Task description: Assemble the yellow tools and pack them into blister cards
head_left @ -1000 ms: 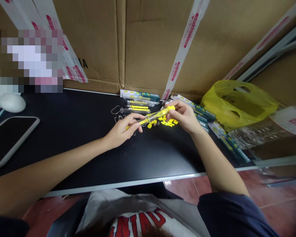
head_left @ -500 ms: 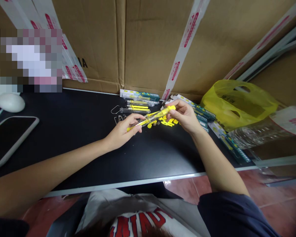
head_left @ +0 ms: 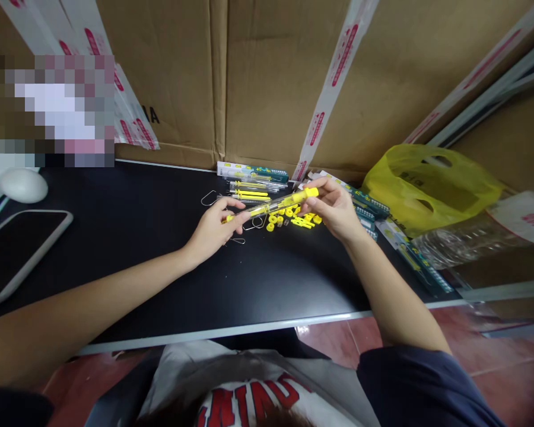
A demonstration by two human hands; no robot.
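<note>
**Both hands hold a clear-and-yellow tube over a black table**

Tall cardboard boxes (head_left: 271,77), crossed by strips of printed tape, stand along the far edge of the black table (head_left: 137,267). At the right, a crumpled yellow plastic bag (head_left: 427,187) lies against the boxes. At the left edge, a dark-screened tablet (head_left: 18,249) with a pale rim lies flat on the table.

The person's 2 bare forearms reach in from the near edge and meet near the middle of the far side. The right hand (head_left: 333,207) is closed around the upper, yellow-capped end of a slim clear tube (head_left: 280,204) with yellow inside. The left hand (head_left: 211,228) pinches the lower yellow end between thumb and fingers, with the index finger stretched out above it. The tube hangs just above the table, slanting up from left to right between the hands.

Behind the tube, several long printed packs (head_left: 253,173) lie side by side close to the boxes. Under and just beyond it, small loose yellow parts (head_left: 293,220) are scattered on the table. Thin wire clips (head_left: 209,197) lie just beside the left hand's fingers.
</note>
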